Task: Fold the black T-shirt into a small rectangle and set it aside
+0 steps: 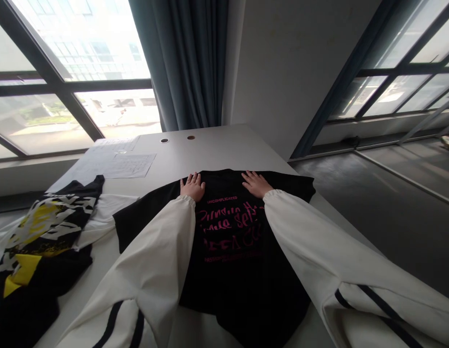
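A black T-shirt (pixel 231 285) with pink lettering lies spread on the white table, its collar edge at the far side and a sleeve out to each side. My left hand (pixel 193 187) rests flat on the shirt's left shoulder, fingers spread. On the right shoulder, my right hand (pixel 256 184) also lies flat with its fingers apart. Neither hand grips the cloth. My white sleeves cover parts of the shirt's sides, and some of the print at the right is hidden.
Left of the shirt lie a black, yellow and white garment (pixel 46 227) and a white garment (pixel 104 217). Printed paper sheets (pixel 132 165) lie at the table's (pixel 224 150) back left. Behind stand a blue-grey curtain (pixel 188 63) and windows; floor shows at right.
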Tool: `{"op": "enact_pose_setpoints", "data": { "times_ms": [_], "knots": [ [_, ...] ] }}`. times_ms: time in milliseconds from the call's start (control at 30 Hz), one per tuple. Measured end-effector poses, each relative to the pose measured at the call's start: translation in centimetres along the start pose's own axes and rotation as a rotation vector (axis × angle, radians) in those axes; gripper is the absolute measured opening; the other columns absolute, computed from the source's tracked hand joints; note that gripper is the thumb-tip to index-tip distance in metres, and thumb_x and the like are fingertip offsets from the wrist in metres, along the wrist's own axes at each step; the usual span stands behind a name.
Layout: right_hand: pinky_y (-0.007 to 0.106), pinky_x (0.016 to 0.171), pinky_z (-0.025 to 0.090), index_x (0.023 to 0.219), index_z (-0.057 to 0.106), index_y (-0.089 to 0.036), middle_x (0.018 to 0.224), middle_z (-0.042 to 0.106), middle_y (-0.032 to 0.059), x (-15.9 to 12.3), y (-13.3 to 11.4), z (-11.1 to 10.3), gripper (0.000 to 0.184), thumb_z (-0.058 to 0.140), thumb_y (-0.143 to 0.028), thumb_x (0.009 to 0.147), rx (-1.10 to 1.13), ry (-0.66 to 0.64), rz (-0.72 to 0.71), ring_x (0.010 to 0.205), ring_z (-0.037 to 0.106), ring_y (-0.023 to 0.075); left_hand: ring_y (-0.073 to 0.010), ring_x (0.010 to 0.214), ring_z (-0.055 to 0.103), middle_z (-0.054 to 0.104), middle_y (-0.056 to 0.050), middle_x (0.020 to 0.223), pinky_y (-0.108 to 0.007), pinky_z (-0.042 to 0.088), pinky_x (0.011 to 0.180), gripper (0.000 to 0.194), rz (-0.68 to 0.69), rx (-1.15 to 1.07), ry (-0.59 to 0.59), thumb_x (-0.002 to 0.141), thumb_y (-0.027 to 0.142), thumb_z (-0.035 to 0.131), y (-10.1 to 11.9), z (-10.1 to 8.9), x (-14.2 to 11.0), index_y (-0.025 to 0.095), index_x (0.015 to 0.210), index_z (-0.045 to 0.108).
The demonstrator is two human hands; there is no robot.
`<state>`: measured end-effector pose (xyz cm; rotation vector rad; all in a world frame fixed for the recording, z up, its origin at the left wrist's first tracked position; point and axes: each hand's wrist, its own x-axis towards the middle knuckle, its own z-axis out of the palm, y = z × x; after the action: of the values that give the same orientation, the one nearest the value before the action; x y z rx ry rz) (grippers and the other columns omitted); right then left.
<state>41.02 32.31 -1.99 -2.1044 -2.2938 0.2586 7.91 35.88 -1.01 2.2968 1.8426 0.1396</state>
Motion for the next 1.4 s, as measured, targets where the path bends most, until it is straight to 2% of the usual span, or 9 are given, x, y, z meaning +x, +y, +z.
{"op": "enact_pose_setpoints", "data": {
  "times_ms": [233,400,467,567,667,767,933,1100,1400],
  "knots": [
    [0.06,0.128,0.024,0.169,0.031,-0.026,0.178,0.019,0.0081,-4.6,11.7,0.0,0.068,0.026,-0.054,0.107,-0.012,0.068,0.247,0.162,0.022,0.0347,-0.0264,0.166,0.011,0.015,0.001,0.178,-0.062,0.008,0.133,0.072,-0.008,0.003,0.003,0.104,0.056,0.02,0.1,0.0,-0.1,0.027,0.17,0.025],
    [0.065,0.125,0.029,0.164,0.041,-0.026,0.174,0.032,0.0096,-6.5,14.8,0.2,0.065,0.036,-0.052,0.105,0.003,0.153,0.343,0.159,0.031,0.0361,-0.0263,0.166,0.011,0.015,0.0,0.178,-0.062,0.009,0.133,0.072,-0.008,-0.004,0.008,0.104,0.054,0.02,-0.1,-0.1,-0.2,0.025,0.17,0.025],
    [0.06,0.124,0.035,0.154,0.056,-0.022,0.165,0.047,0.0124,-7.0,14.8,0.5,0.058,0.042,-0.043,0.102,0.021,0.298,0.333,0.152,0.042,0.0348,-0.0263,0.166,0.012,0.016,0.0,0.178,-0.062,0.009,0.133,0.072,-0.001,-0.011,0.016,0.105,0.054,0.02,-0.2,-0.2,-0.3,0.025,0.17,0.026],
    [0.051,0.12,0.042,0.125,0.076,-0.019,0.138,0.069,0.0149,-7.9,14.0,0.6,0.042,0.048,-0.029,0.095,0.043,0.591,0.28,0.135,0.058,0.0315,-0.0267,0.165,0.013,0.016,0.0,0.178,-0.062,0.009,0.133,0.071,0.001,-0.017,0.017,0.105,0.054,0.02,-0.1,-0.3,-0.5,0.026,0.17,0.027],
    [0.051,0.116,0.044,0.103,0.079,-0.022,0.114,0.076,0.0126,-9.1,12.3,0.0,0.031,0.051,-0.023,0.091,0.065,0.728,0.153,0.119,0.065,0.0306,-0.0261,0.165,0.013,0.017,0.001,0.178,-0.061,0.009,0.133,0.069,0.001,-0.018,0.021,0.105,0.054,0.021,0.0,-0.3,-0.6,0.029,0.17,0.027],
    [0.05,0.113,0.046,0.101,0.079,-0.023,0.11,0.076,0.0112,-10.0,9.8,-1.2,0.029,0.052,-0.02,0.091,0.096,0.71,0.087,0.115,0.066,0.031,-0.0256,0.165,0.013,0.017,0.001,0.178,-0.06,0.009,0.133,0.069,-0.002,-0.018,0.029,0.105,0.054,0.021,-0.1,-0.3,-0.5,0.03,0.169,0.027],
    [0.044,0.099,0.054,0.104,0.079,-0.023,0.109,0.076,0.0099,-10.4,6.8,-1.6,0.029,0.053,-0.023,0.093,0.225,0.65,0.142,0.104,0.07,0.0287,-0.0268,0.165,0.014,0.018,0.001,0.178,-0.059,0.009,0.133,0.068,0.004,-0.014,0.032,0.105,0.056,0.022,-0.2,-0.3,-0.5,0.032,0.169,0.028],
    [0.037,0.086,0.056,0.09,0.08,-0.022,0.096,0.076,0.0077,-9.9,6.8,-0.6,0.018,0.066,-0.031,0.087,0.287,0.513,0.17,0.089,0.07,0.0247,-0.0261,0.165,0.016,0.019,0.001,0.178,-0.058,0.01,0.133,0.068,-0.002,-0.013,0.043,0.106,0.056,0.022,-0.2,-0.4,-0.7,0.032,0.169,0.03],
    [0.037,0.086,0.056,0.098,0.082,-0.021,0.096,0.074,0.0076,-9.2,7.1,0.1,0.022,0.063,-0.027,0.088,0.282,0.505,0.241,0.089,0.069,0.0238,-0.025,0.165,0.016,0.02,0.001,0.178,-0.058,0.01,0.133,0.067,-0.004,-0.025,0.041,0.106,0.055,0.023,-0.1,-0.6,-0.8,0.031,0.168,0.032]
  ]
}}
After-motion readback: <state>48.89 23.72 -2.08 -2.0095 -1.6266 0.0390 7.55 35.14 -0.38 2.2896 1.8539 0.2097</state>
